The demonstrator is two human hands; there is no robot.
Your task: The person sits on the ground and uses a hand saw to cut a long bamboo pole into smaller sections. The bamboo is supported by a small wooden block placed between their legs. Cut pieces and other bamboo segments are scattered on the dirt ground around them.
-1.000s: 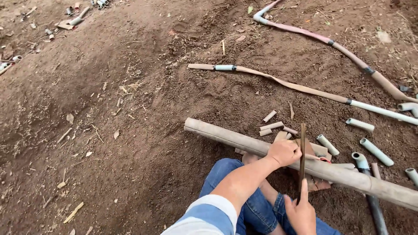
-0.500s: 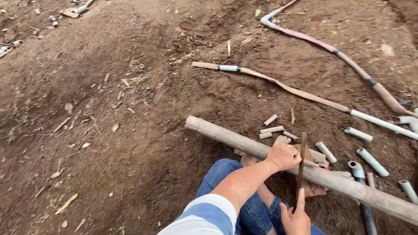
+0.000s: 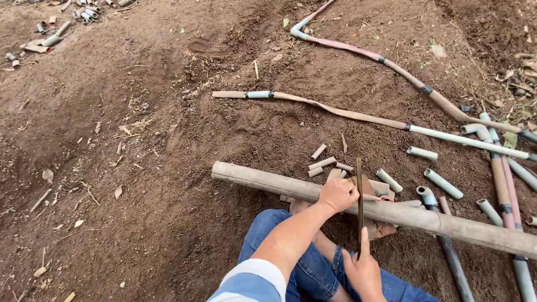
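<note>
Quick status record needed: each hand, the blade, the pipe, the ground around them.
left hand: gripping the top of the long muddy pipe, beside the blade
right hand: on the near end of the thin dark saw blade, forefinger along it
saw blade: across the pipe, roughly square to it
long muddy pipe: lying on bare soil, over the knees
short cut pipe pieces: scattered just beyond the pipe
jointed pipe runs: farther off, on the dirt

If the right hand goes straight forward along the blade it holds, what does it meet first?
The right hand points up the thin saw blade, so it would first meet the long dirty pipe that the blade crosses, beside the left hand. Depth is hard to judge.
</note>
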